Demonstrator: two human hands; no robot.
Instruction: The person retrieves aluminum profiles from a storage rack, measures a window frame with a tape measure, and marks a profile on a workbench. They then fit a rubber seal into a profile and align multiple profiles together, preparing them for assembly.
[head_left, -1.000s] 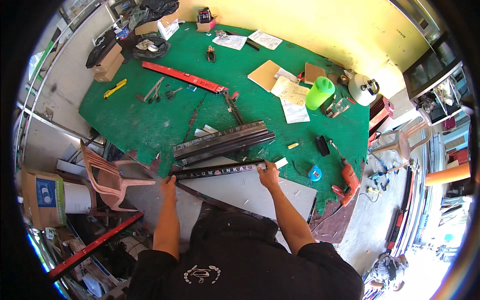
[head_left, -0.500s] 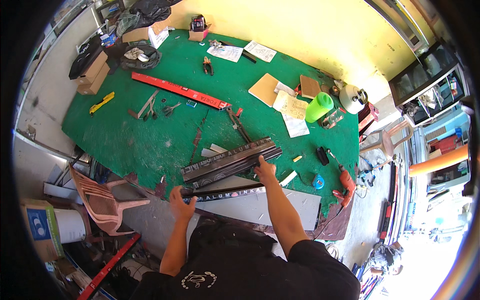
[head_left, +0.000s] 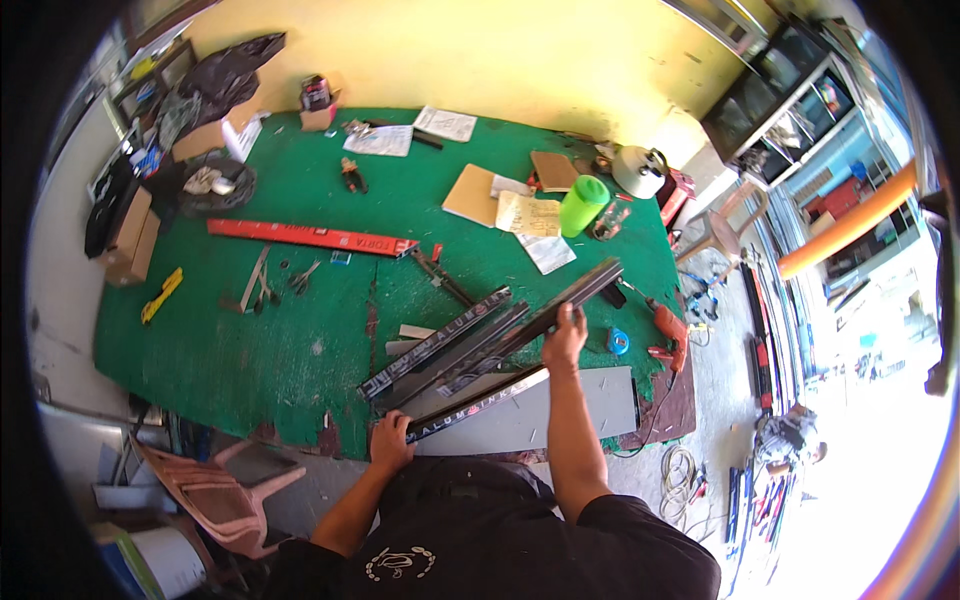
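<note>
Several long dark aluminium profiles with printed film lie slanting at the near side of the green table. My right hand (head_left: 566, 338) is closed round one dark profile (head_left: 597, 283), which slants up to the right. At the near edge, my left hand (head_left: 392, 440) grips the left end of another profile (head_left: 478, 403) with white lettering on its side. Between them and the tools lie two more profiles (head_left: 440, 340), side by side. Under the nearest pieces is a flat grey panel (head_left: 600, 400). My left fingertips are partly hidden by the profile's end.
A red level-like bar (head_left: 310, 237), pliers (head_left: 354, 176) and a yellow cutter (head_left: 162, 296) lie farther off. To the right are a blue tape measure (head_left: 617, 341), a corded red drill (head_left: 670, 330) and a green bottle (head_left: 583, 205). A plastic chair (head_left: 205, 490) stands at the left edge.
The bundled profiles have come apart. My right hand has moved right and farther away with one of them. My left hand has closed on the near profile's end. The view has shifted.
</note>
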